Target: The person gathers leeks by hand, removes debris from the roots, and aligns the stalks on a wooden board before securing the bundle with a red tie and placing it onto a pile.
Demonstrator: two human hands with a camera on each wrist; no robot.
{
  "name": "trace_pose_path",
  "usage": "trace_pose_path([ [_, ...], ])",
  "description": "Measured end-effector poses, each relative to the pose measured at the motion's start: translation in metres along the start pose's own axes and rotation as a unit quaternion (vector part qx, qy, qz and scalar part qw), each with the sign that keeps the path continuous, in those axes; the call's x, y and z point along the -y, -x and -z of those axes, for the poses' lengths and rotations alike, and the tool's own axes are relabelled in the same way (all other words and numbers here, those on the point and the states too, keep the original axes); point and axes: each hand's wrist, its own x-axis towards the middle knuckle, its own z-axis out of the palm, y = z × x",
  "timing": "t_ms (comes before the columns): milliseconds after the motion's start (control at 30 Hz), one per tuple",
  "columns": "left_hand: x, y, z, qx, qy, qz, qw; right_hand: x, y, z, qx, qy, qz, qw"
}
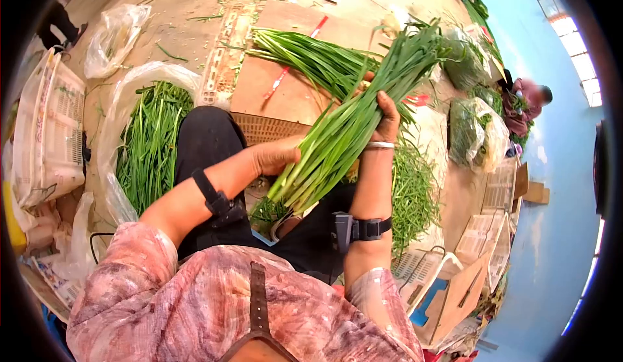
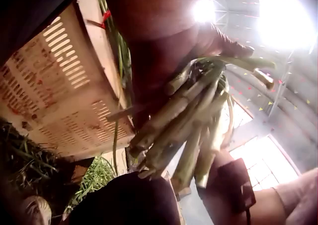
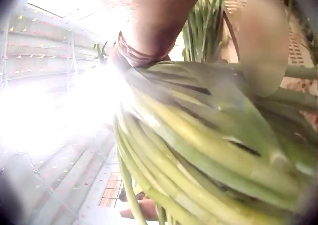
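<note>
Our left hand (image 1: 276, 157) and right hand (image 1: 388, 120) curl their fingers round the chive bundle (image 1: 344, 135), which we judge light, floppy and best gripped near its firmer stems.

The bundle (image 1: 344, 135) crosses the centre of the head view, with the left hand (image 1: 276, 157) at its lower left and the right hand (image 1: 387, 122) at its upper right. A basket (image 1: 266, 128) lies behind it, just below the cardboard (image 1: 285, 92). A bag (image 1: 111, 135) of greens lies at left, a crate (image 1: 48, 128) at far left, and a loose pile (image 1: 412, 196) at right.
</note>
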Motion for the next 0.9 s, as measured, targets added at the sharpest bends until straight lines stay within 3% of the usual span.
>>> trace_pose_path([
  [200, -0.008, 0.008, 0.001, -0.094, -0.088, -0.101, 0.987, -0.036, -0.033, -0.003, 0.02, -0.019, -0.024, 0.999],
  [233, -0.016, 0.005, 0.0, -0.106, -0.138, -0.12, 0.977, -0.032, -0.042, -0.005, 0.098, -0.029, -0.045, 0.994],
  [267, -0.023, 0.001, 0.002, -0.132, -0.154, -0.139, 0.969, -0.03, -0.05, -0.008, 0.086, -0.053, -0.04, 0.994],
  [333, -0.045, -0.004, -0.001, -0.144, -0.154, -0.152, 0.966, -0.018, -0.061, -0.03, 0.013, 0.017, -0.011, 1.0],
  [367, -0.048, -0.007, 0.006, -0.141, -0.143, -0.164, 0.966, -0.014, -0.075, -0.012, -0.043, 0.121, -0.029, 0.991],
  [400, -0.043, -0.008, 0.013, -0.142, -0.141, -0.166, 0.966, -0.012, -0.076, -0.015, -0.107, 0.255, -0.015, 0.961],
  [467, -0.031, -0.014, 0.034, -0.12, 0.075, -0.056, 0.988, 0.011, -0.061, -0.002, -0.181, 0.44, -0.158, 0.865],
  [533, -0.006, -0.018, 0.045, -0.152, 0.102, -0.073, 0.98, -0.001, -0.033, 0.0, -0.169, 0.445, -0.137, 0.869],
  [600, 0.006, -0.02, 0.045, -0.137, 0.173, -0.078, 0.972, -0.015, -0.005, -0.001, -0.25, 0.501, -0.076, 0.825],
  [700, 0.017, -0.025, 0.049, -0.114, 0.205, -0.078, 0.969, -0.027, 0.034, 0.007, -0.23, 0.478, -0.054, 0.846],
  [800, 0.014, -0.025, 0.038, -0.1, 0.235, -0.072, 0.964, -0.038, 0.062, 0.002, -0.219, 0.395, -0.11, 0.885],
  [867, 0.013, -0.03, 0.027, -0.143, 0.189, -0.107, 0.966, -0.046, 0.075, 0.002, -0.172, 0.509, -0.063, 0.841],
  [900, 0.013, -0.029, 0.028, -0.128, 0.174, -0.096, 0.972, -0.05, 0.074, -0.014, -0.141, 0.521, -0.023, 0.841],
])
